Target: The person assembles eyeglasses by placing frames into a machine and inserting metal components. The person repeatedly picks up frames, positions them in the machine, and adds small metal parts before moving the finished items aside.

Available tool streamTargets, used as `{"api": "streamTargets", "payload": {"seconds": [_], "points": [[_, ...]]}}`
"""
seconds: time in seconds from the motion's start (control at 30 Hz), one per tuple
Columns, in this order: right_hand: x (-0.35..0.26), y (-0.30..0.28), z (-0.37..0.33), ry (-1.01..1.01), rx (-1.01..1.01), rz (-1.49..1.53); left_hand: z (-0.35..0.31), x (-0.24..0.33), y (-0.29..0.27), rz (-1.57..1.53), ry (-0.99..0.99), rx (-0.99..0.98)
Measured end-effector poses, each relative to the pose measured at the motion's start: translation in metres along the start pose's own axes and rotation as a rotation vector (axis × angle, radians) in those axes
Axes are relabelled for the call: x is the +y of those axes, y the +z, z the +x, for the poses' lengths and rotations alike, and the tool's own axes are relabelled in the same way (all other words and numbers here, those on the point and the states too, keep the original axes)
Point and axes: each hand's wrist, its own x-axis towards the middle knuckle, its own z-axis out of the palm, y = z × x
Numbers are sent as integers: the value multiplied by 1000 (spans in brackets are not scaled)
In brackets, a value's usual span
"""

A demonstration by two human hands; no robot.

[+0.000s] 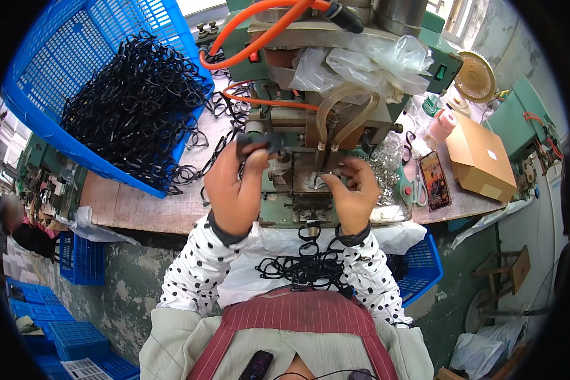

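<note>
My left hand [234,190] is raised left of the green press's work spot, fingers curled and thumb up. Dark, blurred material shows at its fingertips; I cannot tell what it holds. My right hand [356,193] is closed in a pinch beside the small metal fixture [304,180], under two clear tubes [323,120]. Whatever lies in that pinch is too small to name. Several black eyeglass frames [304,269] lie on a white cloth [240,272] over my lap, and one frame [308,246] hangs at the press's front edge.
A blue crate [38,82] full of black frames leans on the table at left, with loose frames spilling beside it. On the right are scissors [418,193], a phone [435,180], a cardboard box [481,158] and a fan [475,76]. An orange hose [247,50] loops overhead.
</note>
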Motion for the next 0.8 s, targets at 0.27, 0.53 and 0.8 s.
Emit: {"api": "streamTargets", "payload": {"seconds": [0.27,0.53,0.8], "points": [[-3,12,1,140,-63,150,10,-1,1,-129,-49,-54],[13,16,-1,8,-24,183,-22,-16,7,86,500,-288],[102,-95,37,15,51,-732,-58,-41,46,55,772,-485]]}}
